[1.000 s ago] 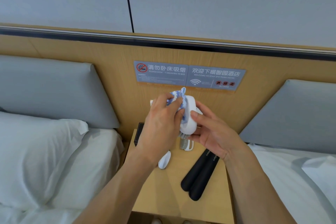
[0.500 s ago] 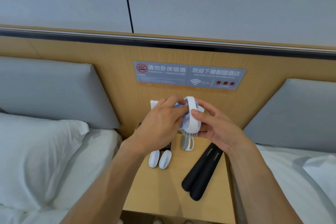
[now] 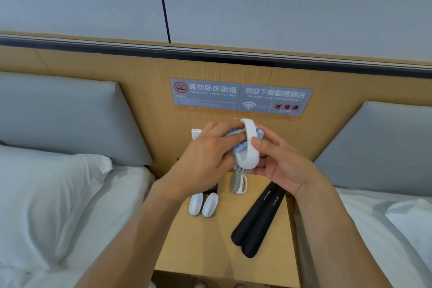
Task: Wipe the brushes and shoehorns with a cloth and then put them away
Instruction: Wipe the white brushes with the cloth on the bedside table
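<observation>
Sitting between two beds, the wooden nightstand is holding most of the things still waiting for a wipe. Behind it, the grey sign on the wooden headboard is showing a no-smoking mark with the words "PLEASE DON'T SMOKING IN BED", a wifi mark, "WELCOME TO STAY ZHI YUAN HOTEL", and Chinese writing.

Two black shoehorns are lying side by side on the nightstand, each one saying "Shoehorn" in small white letters. They are looking untouched, so I think they are coming later.

The left hand is gripping the blue and white cloth and pressing it against the white brush. The right hand is holding that brush up in the air above the nightstand, with the thumb on its curved back and the fingers curled under it.

To do this step well, the right hand should be holding the brush tight so it is not slipping, while the cloth is rubbing all over the smooth back and the edges, turning the brush bit by bit.

One more brush is resting on its side just below the hands. Two small white brushes are sitting together near the left arm.
</observation>
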